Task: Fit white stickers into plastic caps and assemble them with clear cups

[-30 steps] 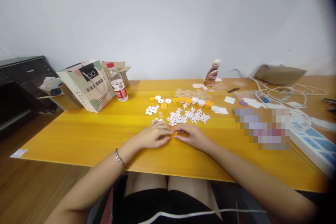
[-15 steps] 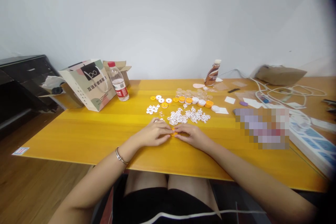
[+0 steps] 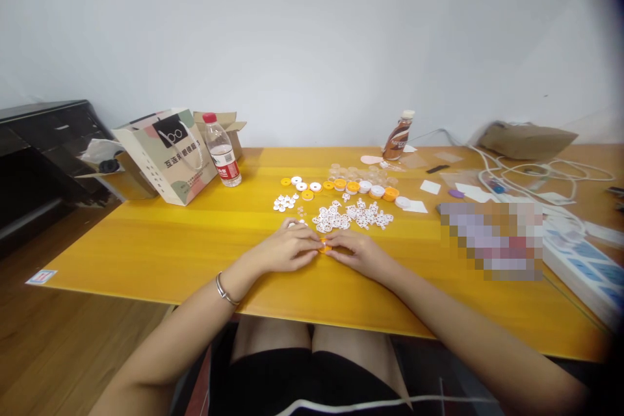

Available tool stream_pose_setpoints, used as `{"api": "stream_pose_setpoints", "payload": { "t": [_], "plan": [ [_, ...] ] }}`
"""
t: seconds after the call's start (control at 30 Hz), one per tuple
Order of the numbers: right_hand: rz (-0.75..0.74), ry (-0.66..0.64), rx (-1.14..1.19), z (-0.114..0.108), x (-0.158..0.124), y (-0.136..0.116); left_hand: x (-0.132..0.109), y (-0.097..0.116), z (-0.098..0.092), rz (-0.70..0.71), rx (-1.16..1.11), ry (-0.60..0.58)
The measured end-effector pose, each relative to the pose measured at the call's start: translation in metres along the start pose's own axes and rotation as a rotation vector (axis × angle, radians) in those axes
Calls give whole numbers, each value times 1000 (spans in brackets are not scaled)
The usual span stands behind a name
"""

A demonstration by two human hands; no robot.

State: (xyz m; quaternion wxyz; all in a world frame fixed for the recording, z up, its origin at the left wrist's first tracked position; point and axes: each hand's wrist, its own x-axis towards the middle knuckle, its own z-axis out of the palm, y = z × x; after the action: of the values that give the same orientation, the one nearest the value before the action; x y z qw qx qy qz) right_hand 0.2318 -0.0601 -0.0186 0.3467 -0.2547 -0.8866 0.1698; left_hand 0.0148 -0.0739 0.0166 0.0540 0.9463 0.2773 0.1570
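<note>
My left hand (image 3: 287, 250) and my right hand (image 3: 355, 251) meet on the yellow table (image 3: 160, 240), fingertips pinched together on a small orange round part (image 3: 324, 247). Most of that part is hidden by the fingers. Just beyond my hands lies a heap of small white flat pieces (image 3: 351, 216). Behind it runs a row of orange and white round parts (image 3: 341, 186) and a cluster of clear round pieces (image 3: 358, 173). A smaller group of white pieces (image 3: 284, 203) lies to the left.
A paper gift bag (image 3: 168, 155), a water bottle (image 3: 221, 151) and a cardboard box (image 3: 229, 127) stand at the back left. A brown drink bottle (image 3: 398, 136) stands at the back. White cables (image 3: 531, 175), papers and a power strip (image 3: 580, 260) crowd the right side.
Both hands stay pinched on the orange part in the same place. The view has shifted slightly, nothing else has moved.
</note>
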Motion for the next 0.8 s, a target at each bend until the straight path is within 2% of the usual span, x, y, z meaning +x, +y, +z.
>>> {"api": "stream_pose_setpoints", "payload": {
  "t": [0.43, 0.8],
  "plan": [
    [-6, -66, -27, -3, 0, -2, 0, 1, -1, 13, 25, -4],
    [11, -62, -4, -3, 1, -4, 0, 1, -1, 12, 27, -1]
  ]
}}
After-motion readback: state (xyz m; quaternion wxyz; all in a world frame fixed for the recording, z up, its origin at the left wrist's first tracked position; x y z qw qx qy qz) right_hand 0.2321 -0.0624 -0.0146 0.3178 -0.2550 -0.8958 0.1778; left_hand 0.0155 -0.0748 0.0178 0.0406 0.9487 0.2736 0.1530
